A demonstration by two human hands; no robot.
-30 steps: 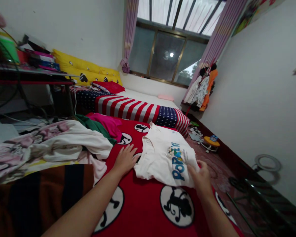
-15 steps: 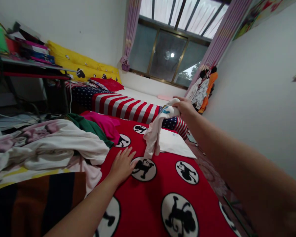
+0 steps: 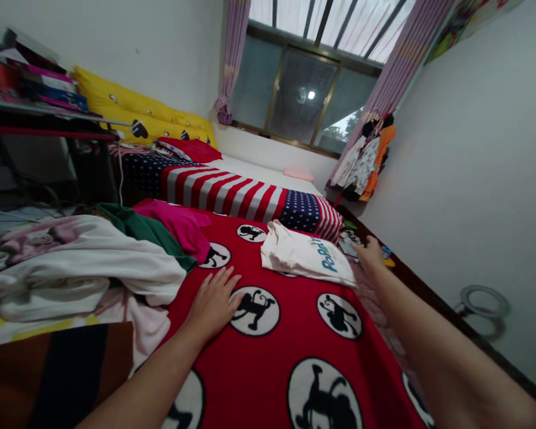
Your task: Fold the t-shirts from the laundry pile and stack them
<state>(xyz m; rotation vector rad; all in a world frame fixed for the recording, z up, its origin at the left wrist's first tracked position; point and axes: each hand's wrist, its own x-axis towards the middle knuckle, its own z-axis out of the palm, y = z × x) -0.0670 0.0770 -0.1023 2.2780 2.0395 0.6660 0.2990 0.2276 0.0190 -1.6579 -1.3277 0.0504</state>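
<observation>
Lowered since the earlier frame, the white shirt [image 3: 301, 253] is laid folded on the red blanket [image 3: 254, 369]; right of the shirt the right hand [image 3: 370, 254] is held, finger and thumb parted; to its near left the left hand [image 3: 213, 302] is spread palm-down

Looks like matt, soft cloth in the white shirt [image 3: 297, 253], creased toward the left end and smooth over the printed part. Looks fleecy, dull and short-napped across the red blanket [image 3: 290, 336]. Slack, wrinkled, matt cloth in the white garment [image 3: 129, 245], the green garment [image 3: 149, 232] and the pink garment [image 3: 181, 227]. Smooth, matt fabric in the striped bed cover [image 3: 232, 193]; padded cloth in the yellow cushion [image 3: 116, 113]. Glossy, reflective glass in the window [image 3: 297, 110], held in a metal-looking frame [image 3: 312, 52]. Pleated cloth in the curtain [image 3: 234, 53]. Smooth, matt paint on the wall [image 3: 473, 149].
</observation>
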